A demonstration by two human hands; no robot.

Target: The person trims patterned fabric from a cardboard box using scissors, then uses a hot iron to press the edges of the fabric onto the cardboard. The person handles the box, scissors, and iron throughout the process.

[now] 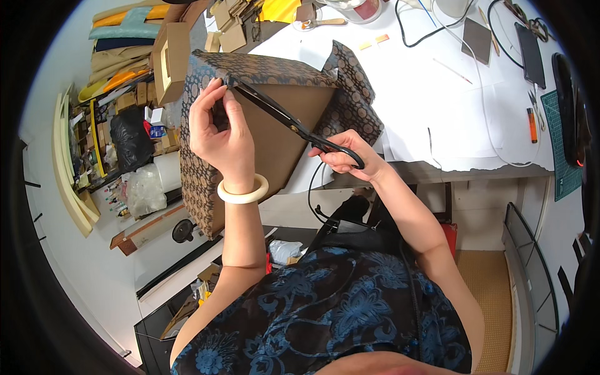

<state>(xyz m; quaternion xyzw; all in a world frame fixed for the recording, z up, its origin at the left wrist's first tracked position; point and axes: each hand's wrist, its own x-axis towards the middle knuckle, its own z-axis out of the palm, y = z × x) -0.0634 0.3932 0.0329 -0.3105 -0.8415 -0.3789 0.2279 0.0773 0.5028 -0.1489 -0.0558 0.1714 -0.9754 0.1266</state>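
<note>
My right hand (349,152) grips the black-handled scissors (293,125) by the finger loops. Their long blades reach up and left to the corner of a large box (281,126), and the tips meet the patterned fabric there. Dark brocade with round brown motifs (267,68) covers the box's sides, while the face turned towards me is plain brown. With thumb and fingertips, my left hand (220,122) pinches the fabric edge at that corner, right by the blade tips. A loose flap of the same fabric (351,93) spreads over the table on the right of the box.
White paper covers the worktable (422,103). On it lie a glue brush (323,22), a phone (529,56), an orange lighter (531,125), cables and a green cutting mat (562,140). Shelves at left hold fabric rolls (122,56) and a black plastic bag (131,138).
</note>
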